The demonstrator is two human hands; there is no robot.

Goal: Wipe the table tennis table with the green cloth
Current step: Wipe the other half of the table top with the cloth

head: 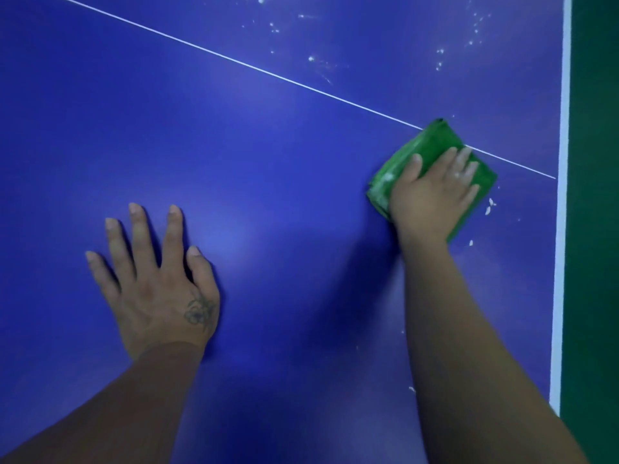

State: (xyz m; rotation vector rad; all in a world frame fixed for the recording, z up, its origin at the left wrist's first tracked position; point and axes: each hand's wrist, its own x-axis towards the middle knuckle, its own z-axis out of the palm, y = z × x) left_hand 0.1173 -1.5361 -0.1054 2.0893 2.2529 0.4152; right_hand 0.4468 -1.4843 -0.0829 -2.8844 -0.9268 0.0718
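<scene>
- Right hand [432, 192]: palm down, fingers straight and slightly spread, pressing flat on the green cloth [432, 144]; nothing is pinched or curled round.
- Green cloth: folded into a thick, roughly square pad, bright green with whitish smears on its upper face. It lies on the table tennis table [268, 145], straddling the thin white centre line [234, 61], near the broad white edge line [563, 195].
- White specks [489, 207]: scattered on the blue surface just right of the cloth, and more densely beyond the centre line.
- Left hand [157, 279]: well apart from the cloth, flat on the table, fingers extended and splayed; a flower-like tattoo [199, 311] marks its back.
- Green floor [593, 229]: beyond the table's right edge.
</scene>
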